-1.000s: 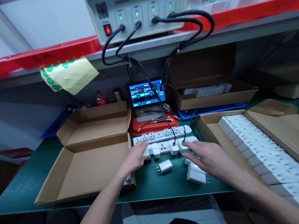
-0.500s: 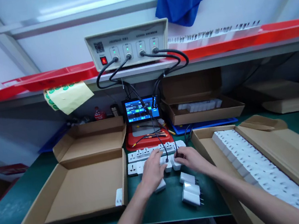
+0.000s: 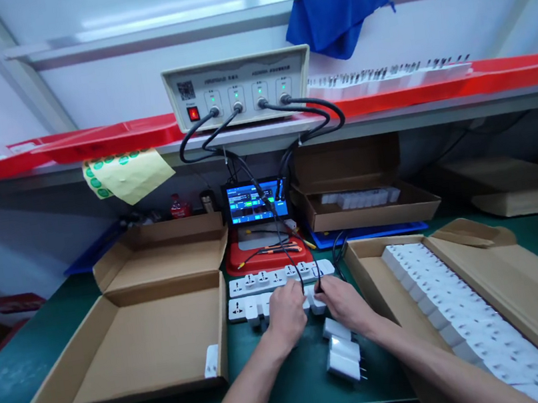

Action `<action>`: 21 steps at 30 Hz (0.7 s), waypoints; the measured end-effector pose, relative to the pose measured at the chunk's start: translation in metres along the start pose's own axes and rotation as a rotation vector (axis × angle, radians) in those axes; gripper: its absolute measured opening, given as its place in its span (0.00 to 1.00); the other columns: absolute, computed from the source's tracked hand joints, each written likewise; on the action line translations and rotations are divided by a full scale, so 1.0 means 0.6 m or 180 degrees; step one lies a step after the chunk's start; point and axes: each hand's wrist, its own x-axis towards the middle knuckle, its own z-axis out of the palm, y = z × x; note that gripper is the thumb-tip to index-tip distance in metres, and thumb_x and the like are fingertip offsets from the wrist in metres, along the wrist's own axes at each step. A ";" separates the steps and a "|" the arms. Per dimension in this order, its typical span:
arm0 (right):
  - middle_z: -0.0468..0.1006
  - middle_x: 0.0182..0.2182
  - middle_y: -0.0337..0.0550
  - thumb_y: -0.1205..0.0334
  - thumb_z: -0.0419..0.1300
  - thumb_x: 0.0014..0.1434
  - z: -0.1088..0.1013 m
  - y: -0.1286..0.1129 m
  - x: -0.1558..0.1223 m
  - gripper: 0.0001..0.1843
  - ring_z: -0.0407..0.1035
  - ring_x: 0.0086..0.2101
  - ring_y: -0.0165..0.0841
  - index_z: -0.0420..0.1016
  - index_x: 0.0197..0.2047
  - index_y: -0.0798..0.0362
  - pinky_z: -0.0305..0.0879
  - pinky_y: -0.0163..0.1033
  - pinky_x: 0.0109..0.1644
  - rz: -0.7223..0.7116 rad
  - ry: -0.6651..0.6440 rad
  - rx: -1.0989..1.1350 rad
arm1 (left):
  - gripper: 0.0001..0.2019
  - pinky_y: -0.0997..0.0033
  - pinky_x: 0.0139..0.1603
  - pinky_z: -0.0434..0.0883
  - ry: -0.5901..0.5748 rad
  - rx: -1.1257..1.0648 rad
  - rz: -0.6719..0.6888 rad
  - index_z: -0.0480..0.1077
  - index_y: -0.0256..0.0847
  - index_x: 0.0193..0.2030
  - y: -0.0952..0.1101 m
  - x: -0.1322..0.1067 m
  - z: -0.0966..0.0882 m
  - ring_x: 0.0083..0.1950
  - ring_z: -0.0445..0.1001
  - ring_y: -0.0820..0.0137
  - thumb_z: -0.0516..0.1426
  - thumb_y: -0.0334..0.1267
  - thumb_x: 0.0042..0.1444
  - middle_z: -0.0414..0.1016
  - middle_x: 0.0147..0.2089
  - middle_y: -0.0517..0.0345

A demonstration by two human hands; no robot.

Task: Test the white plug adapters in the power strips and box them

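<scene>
My left hand (image 3: pixel 288 312) is closed at the front white power strip (image 3: pixel 236 310), its fingers pinching a black cable (image 3: pixel 301 279) at its plug end. Beside it, my right hand (image 3: pixel 343 303) grips a second black cable (image 3: pixel 317 268) just above a white charger (image 3: pixel 316 303) plugged into the strip. More white chargers (image 3: pixel 252 313) sit in the strip to the left of my hands. Several loose chargers (image 3: pixel 342 350) lie on the green table below my right hand. Behind stands another white power strip (image 3: pixel 256 285). My fingers hide the plug tips.
An open cardboard box (image 3: pixel 142 335) on the left holds one charger (image 3: pixel 211 361). At right, another box (image 3: pixel 367 267) holds rows of white chargers (image 3: pixel 444 290). Behind the strips are a red tray (image 3: pixel 237 260) and a lit screen (image 3: pixel 253 202); a cabled tester (image 3: pixel 239 88) stands on the shelf.
My left hand has moved right and closed on a cable at its plug. My right hand stays at the right-hand cable, fingers now drawn in tighter. The view has tilted slightly.
</scene>
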 end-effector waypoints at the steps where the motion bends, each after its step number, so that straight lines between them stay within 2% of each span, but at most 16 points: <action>1: 0.80 0.38 0.49 0.62 0.53 0.76 0.000 -0.003 -0.001 0.10 0.74 0.39 0.42 0.70 0.40 0.48 0.70 0.45 0.44 0.0025 0.0042 -0.0019 | 0.08 0.60 0.52 0.75 -0.0010 0.0073 -0.0015 0.78 0.42 0.52 0.004 0.000 0.000 0.50 0.83 0.56 0.58 0.29 0.73 0.84 0.49 0.48; 4: 0.81 0.38 0.49 0.60 0.52 0.76 -0.004 -0.010 -0.003 0.11 0.74 0.38 0.42 0.69 0.39 0.47 0.70 0.45 0.44 0.0177 0.0135 0.0087 | 0.08 0.60 0.52 0.75 0.0043 -0.0239 -0.0003 0.78 0.43 0.50 0.007 -0.004 -0.011 0.50 0.83 0.57 0.56 0.31 0.75 0.84 0.50 0.48; 6: 0.82 0.38 0.48 0.58 0.53 0.76 -0.008 -0.012 -0.004 0.10 0.75 0.39 0.42 0.70 0.40 0.47 0.71 0.45 0.45 0.0305 0.0158 0.0228 | 0.08 0.61 0.55 0.75 0.0130 -0.0708 0.0090 0.78 0.43 0.46 -0.004 -0.013 -0.035 0.52 0.83 0.59 0.56 0.33 0.76 0.85 0.50 0.49; 9: 0.84 0.39 0.49 0.57 0.54 0.75 -0.017 -0.013 -0.006 0.09 0.77 0.39 0.42 0.72 0.42 0.47 0.71 0.44 0.44 0.0408 0.0104 0.0277 | 0.11 0.61 0.55 0.75 0.0284 -0.1186 0.0084 0.77 0.43 0.38 -0.046 -0.035 -0.091 0.50 0.82 0.60 0.57 0.35 0.75 0.85 0.48 0.49; 12: 0.85 0.38 0.49 0.55 0.54 0.75 -0.031 -0.020 -0.001 0.11 0.77 0.37 0.42 0.74 0.43 0.47 0.69 0.43 0.42 0.0487 0.0077 0.0218 | 0.12 0.63 0.49 0.72 0.0285 -0.1327 -0.0175 0.76 0.43 0.33 -0.101 -0.058 -0.151 0.43 0.80 0.62 0.59 0.34 0.71 0.84 0.40 0.53; 14: 0.86 0.38 0.48 0.53 0.57 0.75 -0.042 -0.035 0.013 0.12 0.78 0.37 0.43 0.77 0.43 0.48 0.70 0.43 0.43 0.0504 0.0054 0.0383 | 0.12 0.65 0.46 0.70 0.0218 -0.1371 -0.0368 0.75 0.43 0.31 -0.132 -0.068 -0.178 0.39 0.78 0.64 0.60 0.34 0.69 0.82 0.35 0.56; 17: 0.89 0.39 0.47 0.51 0.62 0.72 -0.050 -0.074 0.048 0.12 0.81 0.39 0.43 0.83 0.42 0.48 0.73 0.43 0.44 0.0400 -0.0184 0.0868 | 0.13 0.66 0.42 0.67 0.0112 -0.1394 -0.0560 0.76 0.42 0.29 -0.159 -0.072 -0.191 0.35 0.76 0.66 0.61 0.35 0.68 0.82 0.32 0.58; 21: 0.91 0.38 0.45 0.58 0.65 0.69 -0.034 -0.132 0.102 0.09 0.83 0.39 0.43 0.88 0.41 0.49 0.74 0.42 0.45 0.0300 -0.0621 0.1248 | 0.14 0.67 0.41 0.66 0.0030 -0.1396 -0.0639 0.77 0.42 0.28 -0.165 -0.065 -0.178 0.35 0.77 0.65 0.62 0.36 0.68 0.84 0.32 0.57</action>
